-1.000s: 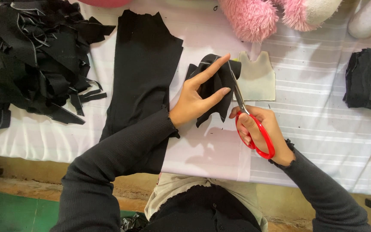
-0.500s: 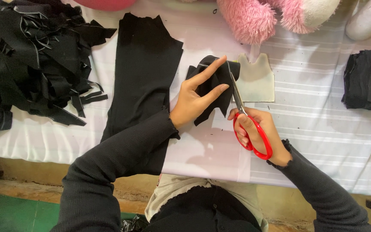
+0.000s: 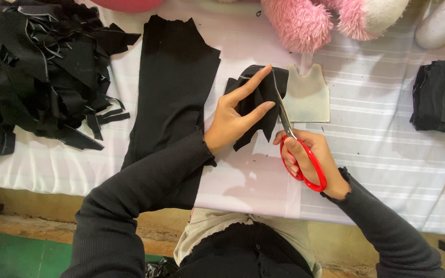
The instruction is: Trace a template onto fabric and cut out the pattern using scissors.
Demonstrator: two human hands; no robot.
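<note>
My left hand (image 3: 235,117) holds a small folded piece of black fabric (image 3: 263,90) above the table, index finger stretched along its top edge and thumb under it. My right hand (image 3: 310,154) grips red-handled scissors (image 3: 297,146), whose blades run up along the right edge of the black piece. Just right of the blades lies a pale grey garment-shaped pattern piece (image 3: 307,98) flat on the white striped table cover (image 3: 382,154).
A long strip of black fabric (image 3: 173,87) lies left of my left hand. A heap of black offcuts (image 3: 37,72) fills the far left. A stack of folded black pieces (image 3: 441,98) sits at the right edge. A pink plush toy (image 3: 325,20) lies at the back.
The scissors have stayed along the right edge of the black piece, with both hands holding much the same pose.
</note>
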